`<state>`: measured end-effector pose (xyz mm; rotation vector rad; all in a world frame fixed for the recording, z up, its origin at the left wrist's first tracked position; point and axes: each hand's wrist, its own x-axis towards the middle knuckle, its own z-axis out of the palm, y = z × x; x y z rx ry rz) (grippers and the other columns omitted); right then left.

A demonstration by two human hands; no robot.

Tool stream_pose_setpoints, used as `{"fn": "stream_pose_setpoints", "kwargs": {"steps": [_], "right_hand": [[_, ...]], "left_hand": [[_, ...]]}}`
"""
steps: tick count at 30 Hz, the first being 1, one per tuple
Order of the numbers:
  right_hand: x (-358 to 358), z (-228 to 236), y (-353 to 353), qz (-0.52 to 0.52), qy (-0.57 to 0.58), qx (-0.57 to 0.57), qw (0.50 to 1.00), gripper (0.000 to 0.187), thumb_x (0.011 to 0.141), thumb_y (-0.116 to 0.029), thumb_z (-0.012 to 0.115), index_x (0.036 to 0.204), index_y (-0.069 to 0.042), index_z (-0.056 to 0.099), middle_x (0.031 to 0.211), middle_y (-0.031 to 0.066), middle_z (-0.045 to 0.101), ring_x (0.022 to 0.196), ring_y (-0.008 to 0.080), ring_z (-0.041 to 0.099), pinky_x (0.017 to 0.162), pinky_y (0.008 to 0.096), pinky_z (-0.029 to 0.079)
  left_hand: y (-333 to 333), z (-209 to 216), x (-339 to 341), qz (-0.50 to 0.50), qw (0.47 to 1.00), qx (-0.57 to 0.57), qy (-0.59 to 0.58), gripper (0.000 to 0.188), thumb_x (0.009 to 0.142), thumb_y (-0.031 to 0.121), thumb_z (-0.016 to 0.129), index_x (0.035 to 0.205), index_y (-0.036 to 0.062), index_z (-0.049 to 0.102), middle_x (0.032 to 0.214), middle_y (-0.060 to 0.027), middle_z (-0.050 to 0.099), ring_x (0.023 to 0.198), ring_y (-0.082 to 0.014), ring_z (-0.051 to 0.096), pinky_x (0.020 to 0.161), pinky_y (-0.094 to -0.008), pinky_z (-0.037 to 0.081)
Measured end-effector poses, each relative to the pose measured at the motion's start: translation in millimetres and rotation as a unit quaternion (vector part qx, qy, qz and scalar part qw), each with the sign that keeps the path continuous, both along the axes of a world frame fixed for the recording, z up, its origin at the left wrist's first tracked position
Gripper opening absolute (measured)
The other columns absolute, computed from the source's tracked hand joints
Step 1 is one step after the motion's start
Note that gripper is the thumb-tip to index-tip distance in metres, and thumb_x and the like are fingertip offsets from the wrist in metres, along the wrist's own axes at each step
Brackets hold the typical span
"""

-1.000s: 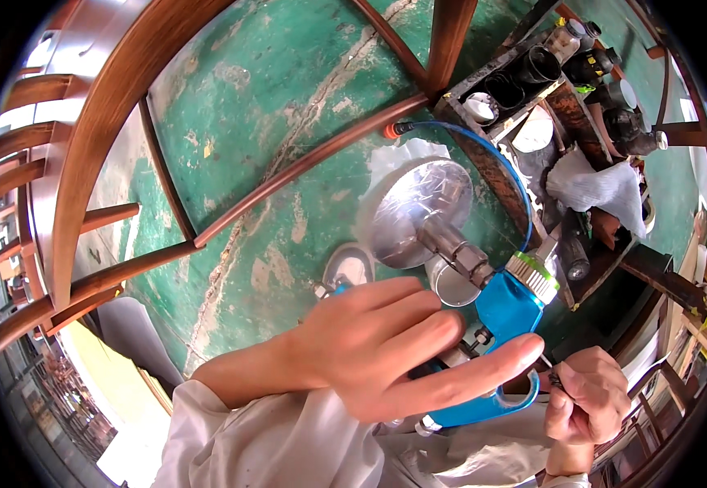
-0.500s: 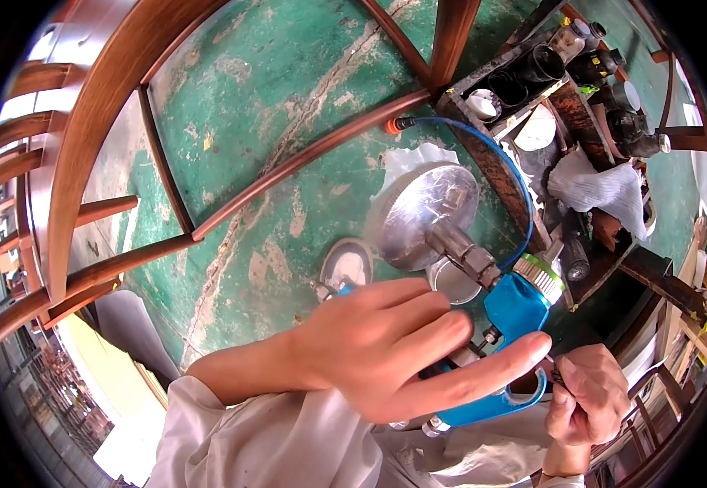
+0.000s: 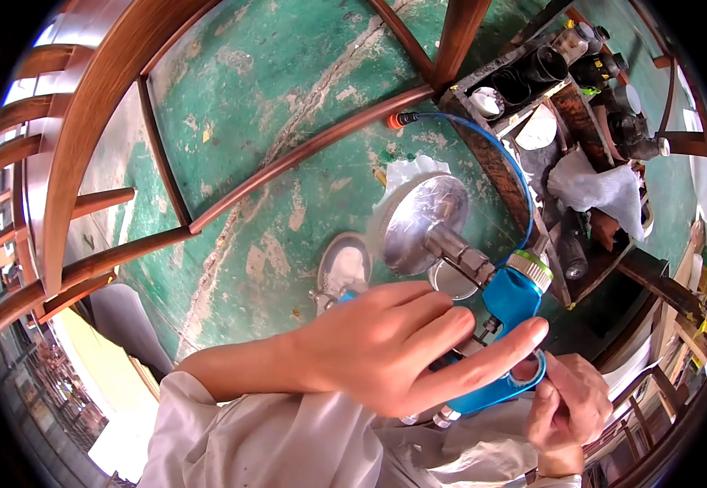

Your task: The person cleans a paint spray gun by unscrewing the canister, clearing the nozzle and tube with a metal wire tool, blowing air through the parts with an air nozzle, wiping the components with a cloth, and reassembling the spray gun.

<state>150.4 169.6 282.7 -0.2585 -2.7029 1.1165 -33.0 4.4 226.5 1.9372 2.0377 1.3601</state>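
Note:
A blue spray gun [image 3: 514, 298] lies tilted in front of my lap, with a round metal cup [image 3: 426, 221] on its far side and a green-ringed metal air cap [image 3: 530, 271] at the front. My left hand [image 3: 406, 348] is closed around the gun's body, its index finger stretched along it to the right. Close beside the gun's hooked end, my right hand [image 3: 571, 400] has thumb and fingers drawn together; whatever is between them is hidden. Below the cup, a pale round container [image 3: 454, 279] shows in part.
A worn wooden crate [image 3: 491, 154] with dark jars [image 3: 545, 63] and a pale cloth [image 3: 595, 191] stands at the right. A blue hose [image 3: 516, 167] curves past it. Brown wooden chair frames [image 3: 313, 159] fill the left and far side. My shoe [image 3: 345, 264] rests on the green floor.
My right hand has shifted slightly left and down, closer to the gun's hook; the small dark thing at its fingertips no longer shows. The gun and my left hand have barely moved.

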Motion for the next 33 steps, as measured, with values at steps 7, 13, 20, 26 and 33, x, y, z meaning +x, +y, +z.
{"fn": "stream_pose_setpoints", "kwargs": {"steps": [7, 13, 20, 26, 33], "right_hand": [[-11.5, -15.7, 13.0, 0.074, 0.053, 0.038, 0.995, 0.02, 0.082, 0.0, 0.072, 0.101, 0.004, 0.069, 0.076, 0.0102, 0.072, 0.066, 0.0246, 0.072, 0.06, 0.0333, 0.058], [-12.3, -21.0, 2.1, 0.037, 0.042, -0.002, 0.998, 0.02, 0.083, 0.005, 0.07, 0.102, 0.007, 0.068, 0.073, 0.0115, 0.07, 0.062, 0.0252, 0.07, 0.056, 0.0328, 0.056], [-15.2, -17.3, -10.6, -0.051, -0.04, -0.056, 0.996, 0.019, 0.083, 0.007, 0.069, 0.101, 0.011, 0.067, 0.069, 0.0135, 0.07, 0.057, 0.022, 0.067, 0.054, 0.029, 0.053], [-24.6, -24.0, -0.6, -0.016, -0.037, -0.053, 0.998, 0.018, 0.084, 0.006, 0.068, 0.102, 0.007, 0.069, 0.074, 0.012, 0.074, 0.056, 0.0192, 0.067, 0.054, 0.0283, 0.052], [12.7, -34.2, 57.8, -0.287, -0.071, -0.116, 0.948, 0.028, 0.103, -0.021, 0.059, 0.107, 0.005, 0.069, 0.076, 0.0081, 0.07, 0.066, 0.0123, 0.062, 0.066, 0.0248, 0.05]], "left_hand": [[-6.3, -9.0, 0.5, -0.001, 1.0, 0.0, -0.004, 0.048, 0.073, 0.006, 0.076, 0.121, 0.0022, 0.073, 0.062, 0.0043, 0.036, 0.049, -0.0074, 0.039, 0.044, -0.0237, 0.03], [-11.1, -9.4, -4.7, -0.019, 0.999, -0.027, -0.01, 0.054, 0.072, 0.006, 0.074, 0.125, 0.0003, 0.07, 0.063, 0.0043, 0.032, 0.049, -0.0077, 0.038, 0.043, -0.024, 0.031], [-12.1, -13.9, -6.3, -0.031, 0.997, -0.063, -0.018, 0.059, 0.077, 0.012, 0.067, 0.134, -0.0012, 0.061, 0.069, 0.0008, 0.039, 0.054, -0.0117, 0.045, 0.048, -0.0277, 0.039], [-28.6, -37.6, -4.0, -0.006, 0.995, -0.086, -0.049, 0.066, 0.082, 0.014, 0.063, 0.147, 0.005, 0.052, 0.071, -0.003, 0.044, 0.054, -0.0161, 0.047, 0.049, -0.0315, 0.042], [-52.8, -68.3, -54.9, 0.175, 0.96, -0.11, -0.188, 0.063, 0.079, 0.002, 0.066, 0.142, 0.0002, 0.054, 0.093, -0.0132, 0.069, 0.075, -0.022, 0.067, 0.07, -0.0323, 0.054]]}}
